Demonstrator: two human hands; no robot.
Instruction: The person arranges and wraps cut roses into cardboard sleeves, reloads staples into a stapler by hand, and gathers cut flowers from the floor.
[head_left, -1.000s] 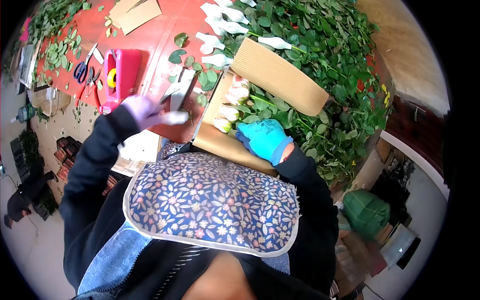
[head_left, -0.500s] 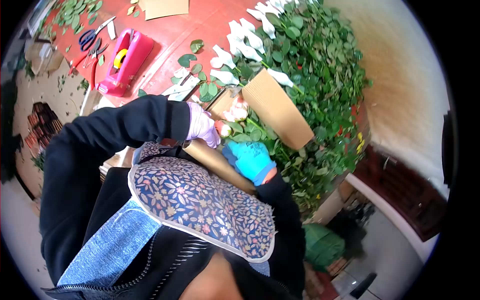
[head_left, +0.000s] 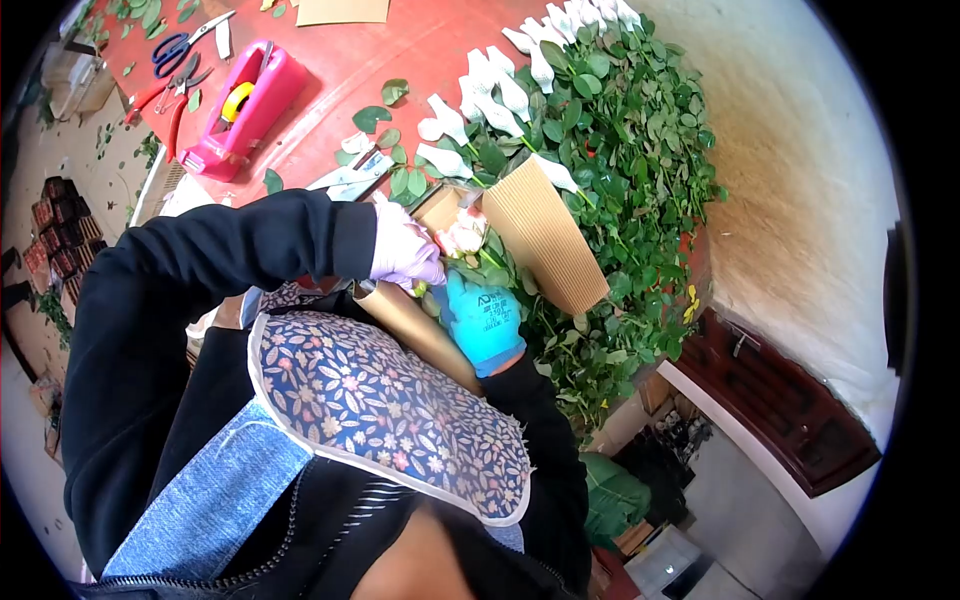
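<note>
My left hand [head_left: 407, 246], in a thin lilac glove, is closed around a rose inside a folded piece of corrugated cardboard; its fingers cover most of that bloom. Just beyond lie pale pink-and-white roses [head_left: 463, 233] with green leaves. My right hand [head_left: 485, 322] wears a bright blue coated glove and curls over the stem area beside the left fingertips; its own fingertips are partly hidden. One cardboard flap [head_left: 545, 235] rises on the far side, and the brown near flap [head_left: 425, 338] leans against the flowered apron [head_left: 385, 410].
White-sleeved roses [head_left: 500, 95] with thick foliage [head_left: 640, 180] cover the table's right side. On the red tabletop [head_left: 340, 70] are a pink tape dispenser [head_left: 250, 110], scissors [head_left: 185, 45], red-handled pruners [head_left: 170, 100] and loose leaves. A wall stands at right.
My left hand has moved over the red-and-white rose and now covers it. My right hand has shifted slightly left and down, still close by. The view has turned slightly.
</note>
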